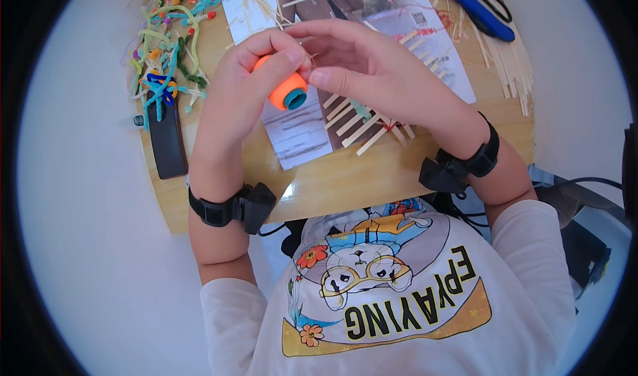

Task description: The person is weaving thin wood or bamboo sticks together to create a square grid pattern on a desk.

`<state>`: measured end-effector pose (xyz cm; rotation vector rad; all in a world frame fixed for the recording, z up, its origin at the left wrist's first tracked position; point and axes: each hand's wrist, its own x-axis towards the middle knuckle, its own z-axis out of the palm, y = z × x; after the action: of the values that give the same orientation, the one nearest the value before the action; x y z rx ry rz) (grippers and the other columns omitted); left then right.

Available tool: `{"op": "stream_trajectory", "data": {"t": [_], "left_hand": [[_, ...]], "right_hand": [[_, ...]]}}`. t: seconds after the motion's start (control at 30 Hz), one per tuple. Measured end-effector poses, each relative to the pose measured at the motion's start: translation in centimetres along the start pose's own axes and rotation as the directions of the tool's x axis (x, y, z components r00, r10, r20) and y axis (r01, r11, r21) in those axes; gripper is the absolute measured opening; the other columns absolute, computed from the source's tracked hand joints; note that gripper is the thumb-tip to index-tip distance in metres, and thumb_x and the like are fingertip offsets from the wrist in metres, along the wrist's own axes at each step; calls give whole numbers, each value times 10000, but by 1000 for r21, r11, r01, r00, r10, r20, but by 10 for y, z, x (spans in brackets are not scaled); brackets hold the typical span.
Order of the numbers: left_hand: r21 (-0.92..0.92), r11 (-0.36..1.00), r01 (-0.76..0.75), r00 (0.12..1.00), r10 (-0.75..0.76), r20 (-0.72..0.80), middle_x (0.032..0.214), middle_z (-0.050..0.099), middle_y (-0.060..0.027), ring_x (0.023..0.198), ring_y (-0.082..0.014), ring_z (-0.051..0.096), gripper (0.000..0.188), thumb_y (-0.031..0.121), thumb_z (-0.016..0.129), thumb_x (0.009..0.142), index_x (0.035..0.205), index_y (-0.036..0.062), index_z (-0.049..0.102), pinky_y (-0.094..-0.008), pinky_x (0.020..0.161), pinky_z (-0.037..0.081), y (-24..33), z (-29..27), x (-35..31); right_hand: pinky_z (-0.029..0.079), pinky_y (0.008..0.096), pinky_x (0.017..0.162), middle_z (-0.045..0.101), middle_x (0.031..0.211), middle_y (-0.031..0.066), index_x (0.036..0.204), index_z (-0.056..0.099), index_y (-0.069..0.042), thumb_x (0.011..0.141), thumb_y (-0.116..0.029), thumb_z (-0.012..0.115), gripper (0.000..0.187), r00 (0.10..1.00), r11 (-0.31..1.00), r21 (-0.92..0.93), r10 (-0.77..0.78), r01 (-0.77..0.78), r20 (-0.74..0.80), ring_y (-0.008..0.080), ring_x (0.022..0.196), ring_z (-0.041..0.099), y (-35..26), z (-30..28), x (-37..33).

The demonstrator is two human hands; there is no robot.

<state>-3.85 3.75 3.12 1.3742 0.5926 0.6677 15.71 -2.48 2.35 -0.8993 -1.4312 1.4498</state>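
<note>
Spool [284, 87] of bright orange with a teal core is held up over the left part of the printed sheet [296, 140], and I can see the left hand [242, 77] clamped round it, thumb pressed near its top. The right hand [372, 70] arches over the sheet's middle, its thumb near the left fingertips; whether it pinches anything I can't tell. Beneath it, on the sheet, lie crossed wooden strips [364, 135]. Left of the sheet I see fuzzy coloured stems [174, 67] and a dark flat bar [167, 143]; right of it, loose pale sticks [512, 70] and a blue-handled tool [475, 10].
</note>
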Motion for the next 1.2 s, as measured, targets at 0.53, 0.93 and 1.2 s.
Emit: {"op": "stream_trajectory", "data": {"t": [0.53,0.93,1.2], "left_hand": [[7,993,121,992,-121,-43,830,646,-22,792,-81,597,167,190,601,928,916,27,638,-221,744,465,-3,-4,-1],[72,986,151,988,-149,-33,938,650,-20,883,-87,598,207,220,647,910,998,32,649,-229,801,472,1,-10,-3],[202,967,157,987,-161,2,959,601,-37,890,-113,580,300,241,645,886,1089,30,581,-265,801,485,1,-10,-5]], "right_hand": [[502,222,635,632,845,31,1026,576,-19,935,-82,600,113,985,979,151,148,-133,-93,64,697,598,3,0,-10],[437,172,637,599,802,-43,977,604,-41,938,-134,606,101,976,978,-173,84,-120,-202,2,720,540,-3,-11,-8],[456,168,652,620,831,-32,991,600,-36,935,-120,608,100,974,974,-206,42,-90,-224,10,744,568,-1,-16,-7]]}}
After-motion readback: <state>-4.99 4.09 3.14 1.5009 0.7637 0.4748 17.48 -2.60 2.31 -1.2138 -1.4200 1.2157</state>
